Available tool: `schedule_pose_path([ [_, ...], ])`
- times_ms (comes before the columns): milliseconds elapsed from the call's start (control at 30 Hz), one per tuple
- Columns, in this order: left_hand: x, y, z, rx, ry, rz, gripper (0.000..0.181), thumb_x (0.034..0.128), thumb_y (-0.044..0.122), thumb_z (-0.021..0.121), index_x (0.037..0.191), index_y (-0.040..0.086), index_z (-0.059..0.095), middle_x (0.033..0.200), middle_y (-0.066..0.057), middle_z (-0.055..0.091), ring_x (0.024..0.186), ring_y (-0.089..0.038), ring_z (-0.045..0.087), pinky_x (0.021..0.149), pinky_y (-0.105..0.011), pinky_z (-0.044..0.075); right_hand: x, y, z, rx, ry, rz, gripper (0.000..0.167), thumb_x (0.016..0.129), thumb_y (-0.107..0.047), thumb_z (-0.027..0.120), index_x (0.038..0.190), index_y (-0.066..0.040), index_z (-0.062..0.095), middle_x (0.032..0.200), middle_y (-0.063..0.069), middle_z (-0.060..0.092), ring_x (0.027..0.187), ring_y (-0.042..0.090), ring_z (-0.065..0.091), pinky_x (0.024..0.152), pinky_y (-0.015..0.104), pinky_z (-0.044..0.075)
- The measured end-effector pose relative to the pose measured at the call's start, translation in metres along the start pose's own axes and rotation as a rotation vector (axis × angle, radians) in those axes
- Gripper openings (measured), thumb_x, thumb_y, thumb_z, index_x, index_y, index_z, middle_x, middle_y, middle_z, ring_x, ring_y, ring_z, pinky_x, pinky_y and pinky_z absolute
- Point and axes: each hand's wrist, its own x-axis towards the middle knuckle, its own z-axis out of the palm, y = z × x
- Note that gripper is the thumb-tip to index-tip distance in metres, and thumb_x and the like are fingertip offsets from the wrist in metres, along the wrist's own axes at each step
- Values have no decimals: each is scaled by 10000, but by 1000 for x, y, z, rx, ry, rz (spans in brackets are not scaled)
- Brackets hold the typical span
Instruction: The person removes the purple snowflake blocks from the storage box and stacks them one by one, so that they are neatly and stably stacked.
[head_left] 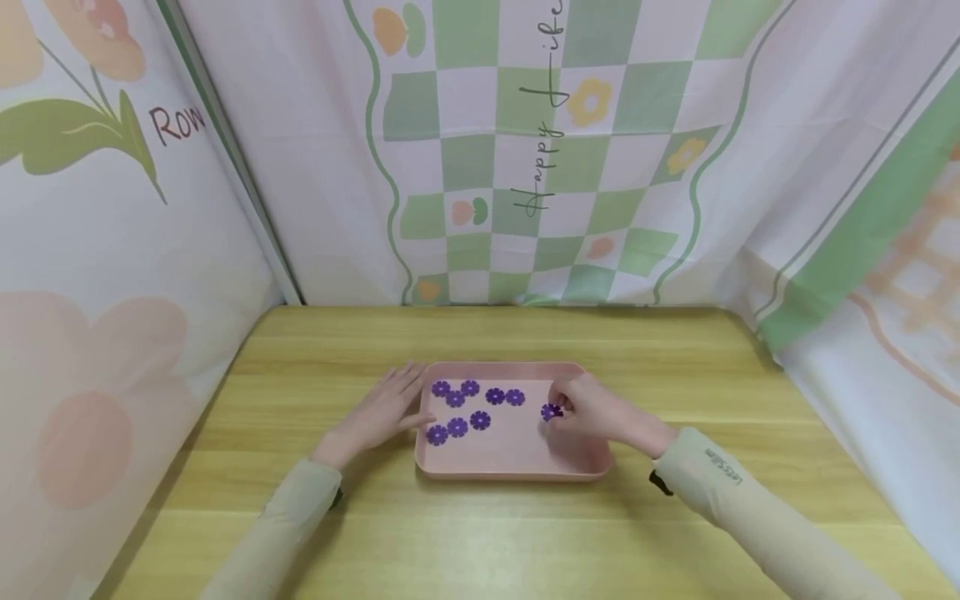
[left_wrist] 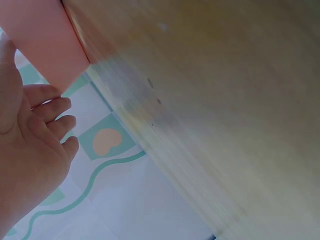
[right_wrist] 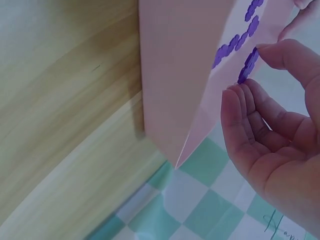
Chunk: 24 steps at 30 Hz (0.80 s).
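Note:
A pink rectangular tray lies on the wooden table. Several purple flower-shaped notched discs are spread over its left half and middle, some touching or overlapping. My right hand is over the tray's right part and pinches one purple disc between thumb and fingertips. The right wrist view shows this disc edge-on, thumb at one end and fingers at the other. At the tray's left side, my left hand rests with fingers extended and thumb over the rim. In the left wrist view its fingers are beside the pink tray wall.
Wooden tabletop surrounds the tray on all sides. A curtain with green and white checks hangs behind the table's far edge. Printed cloths also hang at the left and right.

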Motion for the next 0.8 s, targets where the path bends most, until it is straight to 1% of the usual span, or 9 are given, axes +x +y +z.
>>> schedule_pose_path([
  [167, 0, -2, 2, -4, 3, -2, 837, 968, 507, 547, 1552, -2, 229, 1621, -208, 257, 1526, -392, 204, 1268, -550, 175, -6, 4, -5, 11, -7, 71, 160, 776, -54, 774, 894, -8, 677, 757, 47, 653, 660, 94, 545, 599, 170, 505],
  [300, 1, -3, 5, 7, 5, 1, 837, 969, 509, 541, 1551, -8, 232, 1623, -208, 254, 1525, -395, 208, 1267, -552, 181, -11, 10, -9, 16, 4, 93, 166, 782, -41, 764, 914, -13, 668, 769, 44, 659, 677, 105, 567, 608, 173, 517],
  [533, 1, -2, 4, 2, -7, 3, 854, 966, 531, 528, 1552, -9, 219, 1624, -213, 245, 1523, -402, 206, 1268, -552, 178, -20, 21, -16, 8, 77, 61, 137, 765, -31, 785, 826, -29, 663, 710, 44, 630, 645, 112, 543, 563, 173, 485],
  [700, 1, -2, 3, -1, -6, 3, 847, 967, 520, 535, 1549, -13, 228, 1620, -219, 251, 1521, -406, 211, 1268, -551, 176, -27, 29, -21, -22, 118, 58, 128, 756, -36, 788, 820, -34, 677, 731, 33, 656, 661, 124, 583, 579, 187, 520],
  [800, 1, -2, 3, -5, 7, 3, 837, 966, 499, 552, 1544, -20, 242, 1613, -225, 263, 1516, -411, 222, 1265, -555, 180, -30, 33, -24, -48, 140, 60, 128, 746, -46, 793, 808, -42, 680, 731, 25, 657, 665, 122, 585, 580, 185, 509],
])
